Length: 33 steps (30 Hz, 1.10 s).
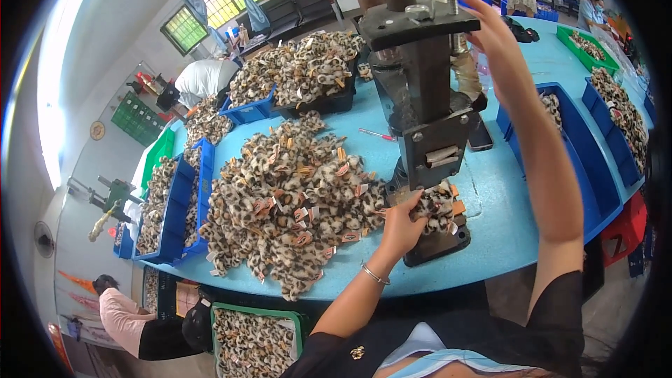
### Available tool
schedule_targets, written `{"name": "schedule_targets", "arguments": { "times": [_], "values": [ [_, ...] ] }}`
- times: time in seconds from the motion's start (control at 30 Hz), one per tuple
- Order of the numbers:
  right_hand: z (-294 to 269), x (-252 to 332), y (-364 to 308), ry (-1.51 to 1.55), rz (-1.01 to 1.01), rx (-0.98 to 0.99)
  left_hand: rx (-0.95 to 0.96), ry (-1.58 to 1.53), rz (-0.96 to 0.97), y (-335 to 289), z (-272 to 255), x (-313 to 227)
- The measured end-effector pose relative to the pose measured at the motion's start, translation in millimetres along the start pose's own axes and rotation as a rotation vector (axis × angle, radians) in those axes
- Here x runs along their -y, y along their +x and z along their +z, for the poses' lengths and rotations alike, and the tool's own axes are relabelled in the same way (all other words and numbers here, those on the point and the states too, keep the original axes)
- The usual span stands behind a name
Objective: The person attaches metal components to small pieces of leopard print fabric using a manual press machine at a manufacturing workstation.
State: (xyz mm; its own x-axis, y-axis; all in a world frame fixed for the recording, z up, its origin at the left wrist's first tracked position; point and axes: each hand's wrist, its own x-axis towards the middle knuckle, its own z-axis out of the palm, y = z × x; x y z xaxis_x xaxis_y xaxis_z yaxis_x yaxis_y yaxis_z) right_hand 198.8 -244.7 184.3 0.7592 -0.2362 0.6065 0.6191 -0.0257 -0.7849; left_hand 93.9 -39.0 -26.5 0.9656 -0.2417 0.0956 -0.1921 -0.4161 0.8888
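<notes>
A black hand press with a coil spring on top stands on the light blue table. Under its head, on the dark base plate, lies a spotted plush piece with orange and white tabs. My left hand, a bracelet at its wrist, pinches the near left side of this plush piece. Raised beside the top of the press is my right hand. Its fingers curl behind the top plate, and what they grip there is hidden. A big heap of like plush pieces spreads just left of my left hand.
Blue bins stand at the right and another blue bin at the left, with plush pieces. A red pen and a phone lie near the press. A green-rimmed crate sits below the table edge. Other people work around.
</notes>
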Motion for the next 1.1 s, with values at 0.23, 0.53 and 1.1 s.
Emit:
{"name": "schedule_targets", "arguments": {
  "times": [0.23,0.53,1.1],
  "values": [
    [42,73,42,-0.325,0.286,0.166,-0.009,0.002,0.025,5,7,-1],
    [-22,44,-81,0.345,-0.527,0.002,-0.003,0.004,-0.005,-2,8,10],
    [-19,-86,-224,0.117,0.845,0.133,0.003,-0.693,-0.186,-12,6,-3]
  ]
}}
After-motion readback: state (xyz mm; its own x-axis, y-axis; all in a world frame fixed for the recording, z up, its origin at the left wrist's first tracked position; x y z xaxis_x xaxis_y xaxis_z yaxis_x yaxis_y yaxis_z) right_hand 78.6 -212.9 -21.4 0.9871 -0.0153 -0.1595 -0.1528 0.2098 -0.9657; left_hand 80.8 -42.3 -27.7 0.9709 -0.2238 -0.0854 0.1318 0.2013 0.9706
